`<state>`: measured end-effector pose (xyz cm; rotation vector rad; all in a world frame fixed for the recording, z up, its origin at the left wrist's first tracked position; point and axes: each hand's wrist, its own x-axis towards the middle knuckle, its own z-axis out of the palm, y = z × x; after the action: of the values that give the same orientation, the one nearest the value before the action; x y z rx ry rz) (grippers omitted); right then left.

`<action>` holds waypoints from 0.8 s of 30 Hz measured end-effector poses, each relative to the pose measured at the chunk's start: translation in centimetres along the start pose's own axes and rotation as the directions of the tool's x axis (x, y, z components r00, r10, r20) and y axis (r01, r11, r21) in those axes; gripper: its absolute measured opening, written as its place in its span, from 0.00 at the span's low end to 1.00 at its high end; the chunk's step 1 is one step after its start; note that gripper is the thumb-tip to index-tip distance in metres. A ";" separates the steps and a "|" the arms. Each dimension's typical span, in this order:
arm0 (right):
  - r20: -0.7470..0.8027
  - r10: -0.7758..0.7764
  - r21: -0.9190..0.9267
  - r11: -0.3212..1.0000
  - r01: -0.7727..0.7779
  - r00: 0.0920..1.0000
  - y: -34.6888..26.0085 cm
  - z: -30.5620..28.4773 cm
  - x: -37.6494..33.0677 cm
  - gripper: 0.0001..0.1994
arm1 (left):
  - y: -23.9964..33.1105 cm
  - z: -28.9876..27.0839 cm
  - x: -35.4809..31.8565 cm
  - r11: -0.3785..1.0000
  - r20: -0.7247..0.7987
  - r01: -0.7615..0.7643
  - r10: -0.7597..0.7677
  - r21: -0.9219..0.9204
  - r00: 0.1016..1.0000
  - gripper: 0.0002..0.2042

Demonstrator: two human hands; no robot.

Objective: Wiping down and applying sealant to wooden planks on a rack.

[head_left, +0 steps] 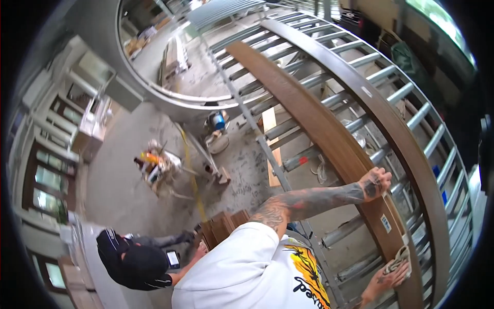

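Note:
A long brown board (303, 110) lies on a rack of metal tubes (383, 75). My left hand (377, 184), at the end of a tattooed arm, rests on the board's right edge with its fingers curled around it. Nearer to me, my right hand (386, 280) holds a bunched pale rag (397, 261) against the same edge. Between the two hands a small white label (386, 223) sticks to the board. To the right, a second long board (406, 139), dark and shiny, lies alongside on the tubes.
At lower left a person in a black cap (128, 257) is beside stacked brown boards (218, 226). A cluttered stand (159, 164) and a blue container (218, 121) are on the grey floor. Another slatted rack (221, 13) stands at the far end.

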<state>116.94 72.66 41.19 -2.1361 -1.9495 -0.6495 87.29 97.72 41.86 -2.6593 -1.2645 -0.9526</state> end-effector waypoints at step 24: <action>0.097 0.293 0.128 0.944 -0.303 0.951 3.0 4.3 9.6 0.19 | 2.1 -12.1 -7.7 0.684 0.138 -0.205 0.411 -0.700 0.901 0.16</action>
<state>121.14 82.73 41.98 -2.3272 -1.6000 -0.3678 78.96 87.54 47.87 -3.5211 -0.4579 -1.1679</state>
